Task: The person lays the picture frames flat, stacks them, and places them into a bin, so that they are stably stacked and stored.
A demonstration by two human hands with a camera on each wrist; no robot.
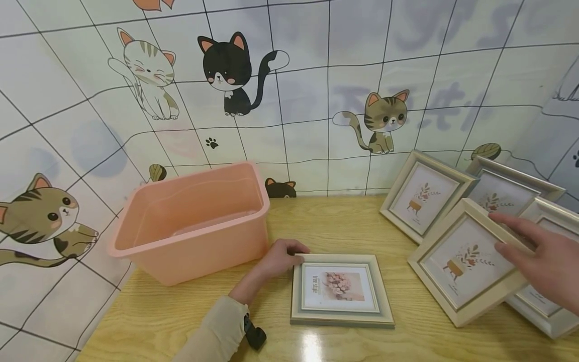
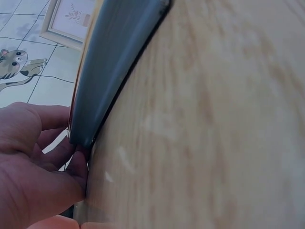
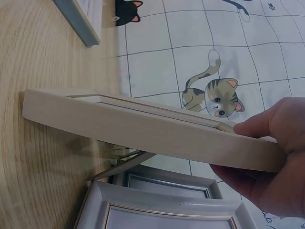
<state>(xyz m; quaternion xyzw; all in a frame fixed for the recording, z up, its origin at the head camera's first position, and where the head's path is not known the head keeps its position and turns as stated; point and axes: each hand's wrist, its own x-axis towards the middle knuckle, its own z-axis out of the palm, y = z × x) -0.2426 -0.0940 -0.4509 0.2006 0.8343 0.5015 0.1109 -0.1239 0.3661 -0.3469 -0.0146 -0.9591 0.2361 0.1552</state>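
My left hand (image 1: 281, 260) is at the upper-left corner of a picture frame (image 1: 341, 319) with a pink flower print, which lies face up on the table. In the left wrist view, the left fingers (image 2: 52, 117) and thumb pinch that corner at the frame's grey side. My right hand (image 1: 545, 251) grips the upper right edge of a cream picture frame (image 1: 477, 289) with a potted plant print. The right wrist view shows this cream frame (image 3: 143, 131) tilted, its far end close to the wooden table, thumb on the front and fingers behind.
A pink plastic bin (image 1: 203, 251) stands at the left on the wooden table (image 1: 330, 216). Behind the right hand stand a cream frame (image 1: 420, 196), a silver frame (image 1: 515, 178) and another silver frame (image 1: 561, 216). A cat-print sheet (image 1: 307, 100) covers the back.
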